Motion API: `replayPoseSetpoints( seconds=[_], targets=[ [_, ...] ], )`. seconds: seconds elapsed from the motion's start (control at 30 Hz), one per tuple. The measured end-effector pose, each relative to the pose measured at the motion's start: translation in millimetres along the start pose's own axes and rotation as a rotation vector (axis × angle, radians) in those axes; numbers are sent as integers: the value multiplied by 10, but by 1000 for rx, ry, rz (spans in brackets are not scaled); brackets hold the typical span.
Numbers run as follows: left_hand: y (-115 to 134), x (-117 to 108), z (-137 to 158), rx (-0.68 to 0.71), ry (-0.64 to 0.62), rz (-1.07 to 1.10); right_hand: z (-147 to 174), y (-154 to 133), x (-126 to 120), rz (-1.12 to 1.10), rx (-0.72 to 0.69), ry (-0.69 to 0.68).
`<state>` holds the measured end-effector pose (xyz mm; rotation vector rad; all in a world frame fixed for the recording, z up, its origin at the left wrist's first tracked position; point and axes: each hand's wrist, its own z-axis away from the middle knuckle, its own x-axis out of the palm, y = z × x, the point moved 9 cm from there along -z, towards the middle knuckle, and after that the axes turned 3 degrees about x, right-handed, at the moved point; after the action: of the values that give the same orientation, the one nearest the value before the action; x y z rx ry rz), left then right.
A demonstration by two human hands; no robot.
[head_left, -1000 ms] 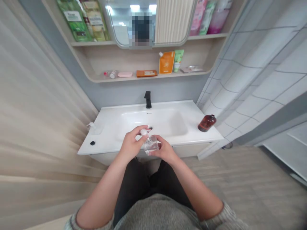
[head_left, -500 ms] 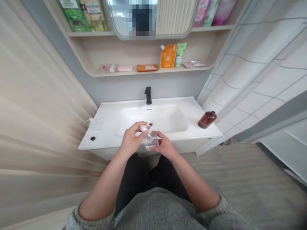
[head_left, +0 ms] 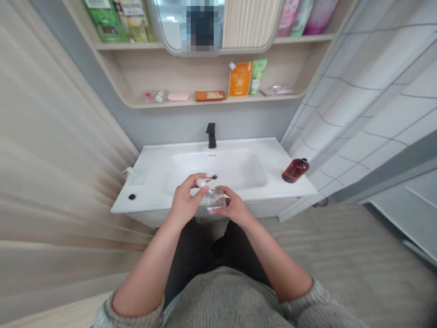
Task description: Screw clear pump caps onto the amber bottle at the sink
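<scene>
Over the front edge of the white sink, my left hand pinches a small white pump top between thumb and fingers. My right hand is wrapped round a clear, square-sided bottle, tilted with its mouth toward the left. The pump top is right at the bottle's neck; whether its tube is still inside, I cannot tell. A brown bottle without a cap stands on the counter to the right. At the left end of the counter is a clear bottle with a white pump.
The white basin has a black faucet behind it. A round black piece lies at the counter's front left. Above, a wooden shelf carries an orange pouch, a green tube and several small items. A curtain hangs at left.
My left hand has shifted slightly to the left with the white pump top, away from the bottle. My right hand and the clear bottle have hardly moved.
</scene>
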<state>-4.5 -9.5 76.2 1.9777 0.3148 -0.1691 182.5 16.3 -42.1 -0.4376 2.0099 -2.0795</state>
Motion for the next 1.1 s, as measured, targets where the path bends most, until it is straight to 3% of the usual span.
replayPoseSetpoints(
  seconds=[0.2,0.33,0.53,0.6,0.67,0.77,0.87,0.97,1.1],
  targets=[
    [-358,-294,54,-89,178,223,-128,88,-51,-14,-9,15],
    [-817,-712,140,-179,367,442,-327,173,-186,-13,-1,55],
    [-1641,-1453,497,-359,598,373,-668,258,-481,2,-5,113],
    [-1855,-1694,617,-422,672,242,-767,320,-554,6,11,134],
    [-1958,-1911,649,-472,686,-53,-843,388,-598,9,23,154],
    [-1932,-2053,442,-436,561,-625,-907,479,-614,5,38,163],
    [-1928,-1994,148,-345,428,-990,-920,525,-612,2,46,156],
    [-2050,-1933,-28,-370,350,-1143,-910,535,-627,4,54,154],
    [-2142,-1881,-94,-365,305,-1185,-901,537,-629,-17,72,131]
  ],
)
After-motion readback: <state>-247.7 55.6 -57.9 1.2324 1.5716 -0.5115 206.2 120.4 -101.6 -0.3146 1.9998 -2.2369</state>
